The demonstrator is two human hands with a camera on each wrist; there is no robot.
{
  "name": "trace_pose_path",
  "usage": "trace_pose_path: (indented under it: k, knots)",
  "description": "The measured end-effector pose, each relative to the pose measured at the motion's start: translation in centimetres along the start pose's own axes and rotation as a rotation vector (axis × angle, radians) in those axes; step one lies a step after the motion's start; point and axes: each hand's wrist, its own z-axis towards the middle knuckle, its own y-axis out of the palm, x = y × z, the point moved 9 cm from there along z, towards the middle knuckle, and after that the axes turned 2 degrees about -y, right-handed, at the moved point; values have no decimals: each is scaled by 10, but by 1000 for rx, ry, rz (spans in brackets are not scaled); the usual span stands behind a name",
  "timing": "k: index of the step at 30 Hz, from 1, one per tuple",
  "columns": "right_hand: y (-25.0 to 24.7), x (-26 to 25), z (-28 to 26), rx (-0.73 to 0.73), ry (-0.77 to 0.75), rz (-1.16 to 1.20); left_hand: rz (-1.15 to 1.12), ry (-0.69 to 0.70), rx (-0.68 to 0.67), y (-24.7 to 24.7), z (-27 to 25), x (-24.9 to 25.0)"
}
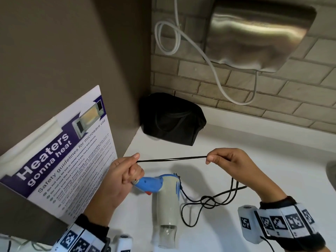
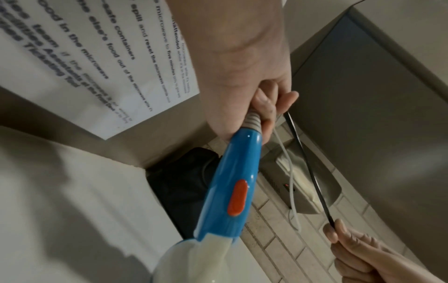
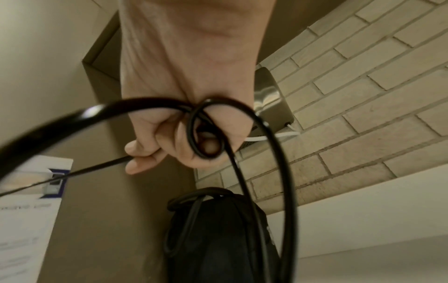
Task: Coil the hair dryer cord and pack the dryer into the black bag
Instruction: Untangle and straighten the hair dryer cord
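Note:
A blue and white hair dryer [image 1: 163,190] lies on the white counter [image 1: 236,179], nozzle toward me. My left hand [image 1: 125,171] grips the end of its blue handle [image 2: 230,189] and pinches the black cord [image 1: 171,158]. My right hand [image 1: 221,160] pinches the same cord, which is stretched taut between the two hands. In the right wrist view, loops of the cord [image 3: 254,137] hang from that hand [image 3: 184,134]. More cord lies tangled on the counter [image 1: 209,200]. The black bag [image 1: 172,119] sits in the far corner, beyond both hands.
A microwave safety poster [image 1: 60,157] leans on the brown wall at the left. A steel hand dryer [image 1: 260,35] with a white cable [image 1: 214,68] hangs on the brick wall above the counter. A sink edge [image 1: 331,171] shows at the right.

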Motion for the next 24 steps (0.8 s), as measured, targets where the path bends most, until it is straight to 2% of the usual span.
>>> trace_pose_path:
  k: [4,11,14,16,20,22,24]
  knots:
    - [-11,22,5,69,62,-33,-13,-49,67,-24,2,-12]
    - [-2,38,15,140,48,-118,-3,-242,157,-58,4,-66]
    - [0,37,18,200,46,-115,132,-427,118,-65,-3,-97]
    - [4,32,18,209,33,-120,341,-492,73,-67,-7,-110]
    - [14,27,17,188,-3,-189,888,-270,-71,-37,-4,-97]
    - [22,20,16,149,-35,-233,1029,-149,-132,-9,-5,-85]
    - [36,5,14,76,-105,-302,1042,-72,-158,18,-6,-71]
